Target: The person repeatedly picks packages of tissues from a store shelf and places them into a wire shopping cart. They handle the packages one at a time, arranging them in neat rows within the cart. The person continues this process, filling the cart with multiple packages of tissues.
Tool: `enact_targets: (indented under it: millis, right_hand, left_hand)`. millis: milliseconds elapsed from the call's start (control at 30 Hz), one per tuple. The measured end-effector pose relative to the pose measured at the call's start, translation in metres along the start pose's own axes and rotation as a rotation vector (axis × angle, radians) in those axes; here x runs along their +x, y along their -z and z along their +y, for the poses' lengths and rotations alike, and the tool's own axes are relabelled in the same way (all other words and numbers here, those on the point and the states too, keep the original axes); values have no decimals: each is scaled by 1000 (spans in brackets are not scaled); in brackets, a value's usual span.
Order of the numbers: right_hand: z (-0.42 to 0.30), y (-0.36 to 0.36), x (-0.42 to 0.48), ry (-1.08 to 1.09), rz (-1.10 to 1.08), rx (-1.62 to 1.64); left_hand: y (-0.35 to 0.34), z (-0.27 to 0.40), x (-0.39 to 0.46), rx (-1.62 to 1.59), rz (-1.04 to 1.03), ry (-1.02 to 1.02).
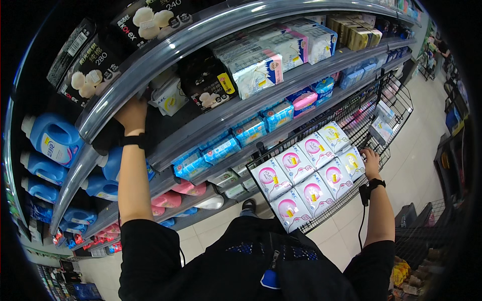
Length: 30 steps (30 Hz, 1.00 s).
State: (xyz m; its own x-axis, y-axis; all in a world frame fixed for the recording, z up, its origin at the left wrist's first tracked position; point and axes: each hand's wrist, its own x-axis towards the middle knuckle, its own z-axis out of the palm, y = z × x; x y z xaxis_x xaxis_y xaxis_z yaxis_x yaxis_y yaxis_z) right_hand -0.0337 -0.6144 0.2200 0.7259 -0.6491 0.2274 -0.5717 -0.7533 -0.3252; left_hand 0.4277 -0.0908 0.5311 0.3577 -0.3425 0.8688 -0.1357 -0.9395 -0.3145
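My left hand [131, 113] reaches into a shelf bay at the upper left; its fingers are hidden behind the clear shelf edge [124, 94]. Just right of it stands a white ABC sanitary pad pack [170, 98], next to a black Kotex pack [209, 88]. My right hand [371, 161] is at the right end of the pad packs in a black wire shopping cart [324, 218], touching a white pack with a yellow circle [352, 161]. Whether it grips that pack cannot be told. Several white packs with pink circles [290, 160] lie in two rows in the cart.
Blue detergent bottles [56, 139] stand on shelves at the left. Blue packs [222, 148] line a lower shelf, silver packs [258, 73] an upper one. More packs [381, 128] lie at the cart's far end. A person [443, 49] is in the distance, upper right.
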Motion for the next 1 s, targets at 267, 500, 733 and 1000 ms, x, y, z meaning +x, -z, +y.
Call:
enact_targets:
  millis: [267, 500, 733, 1000]
  right_hand:
    - [0, 0, 0, -21, -20, 6]
    - [20, 26, 10, -315, -49, 831]
    - [-240, 152, -50, 468, -387, 885]
    - [-260, 153, -75, 630, -79, 608]
  left_hand:
    - [110, 14, -62, -297, -31, 188]
    - [159, 27, -128, -1133, -159, 115]
    - [196, 77, -143, -1593, -665, -275]
    - [191, 145, -161, -1925, -697, -295]
